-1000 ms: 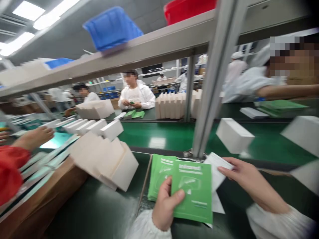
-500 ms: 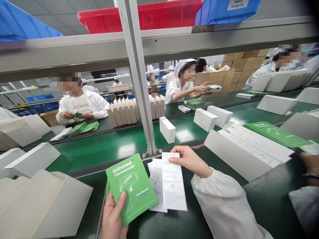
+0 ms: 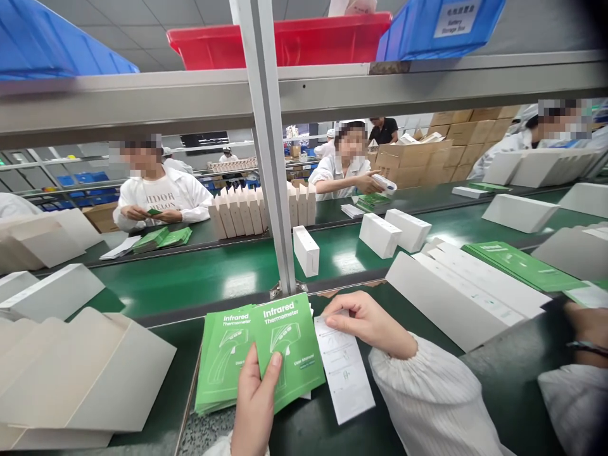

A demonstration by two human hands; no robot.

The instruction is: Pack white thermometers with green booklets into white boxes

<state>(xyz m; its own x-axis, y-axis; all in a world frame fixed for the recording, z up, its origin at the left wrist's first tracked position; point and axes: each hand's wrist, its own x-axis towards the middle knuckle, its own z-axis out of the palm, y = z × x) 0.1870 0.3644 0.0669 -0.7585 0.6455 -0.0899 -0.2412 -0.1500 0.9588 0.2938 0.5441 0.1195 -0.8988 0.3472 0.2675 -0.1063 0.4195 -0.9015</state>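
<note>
My left hand (image 3: 259, 392) grips a green "Infrared Thermometer" manual (image 3: 297, 351), thumb on its front cover. Behind and left of it lies a stack of the same green manuals (image 3: 221, 361) on the dark work surface. My right hand (image 3: 373, 323) pinches the top of a narrow white printed leaflet (image 3: 346, 373), just right of the manual. Only slivers of other white paper show under the held manual.
White open boxes (image 3: 95, 373) stand at the left front, and white boxes (image 3: 456, 304) stand at the right beside more green manuals (image 3: 522, 266). Boxes sit on the green conveyor (image 3: 190, 275) behind a metal post (image 3: 270, 158). Co-workers sit across; another person's arm (image 3: 584, 335) is at right.
My left hand has moved right with the manual, uncovering the green stack and covering most of the loose leaflets. The leaflet in my right hand has shifted right and tilted.
</note>
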